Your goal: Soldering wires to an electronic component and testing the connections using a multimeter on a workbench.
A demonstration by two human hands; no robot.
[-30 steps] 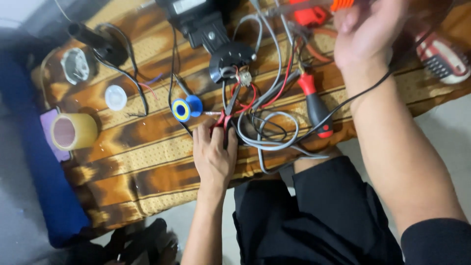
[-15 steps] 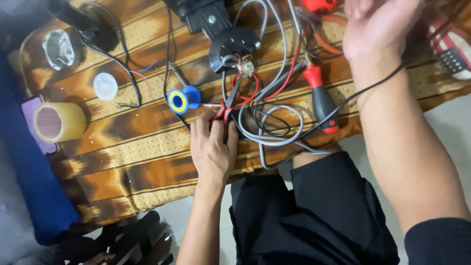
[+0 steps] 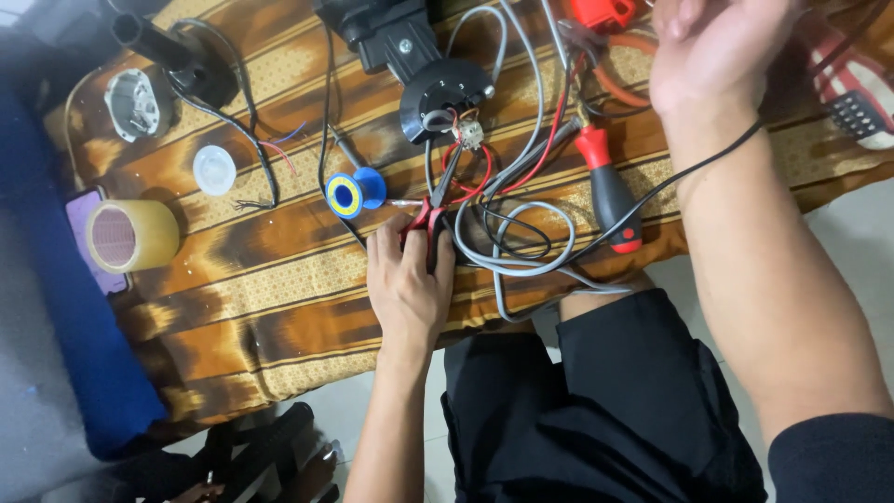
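Left hand (image 3: pixel 407 284) grips red-handled pliers (image 3: pixel 430 216) beside a blue spool (image 3: pixel 356 193); right hand (image 3: pixel 722 51) hangs loosely open.

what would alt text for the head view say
A left hand grips red-handled pliers among tangled wires on a brown patterned cloth; the right hand is raised above a red-and-black screwdriver.

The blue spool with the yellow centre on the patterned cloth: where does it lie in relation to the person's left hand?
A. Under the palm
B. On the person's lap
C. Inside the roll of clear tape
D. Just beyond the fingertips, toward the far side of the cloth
D: the blue spool lies on the cloth just past the left hand, apart from the fingers.
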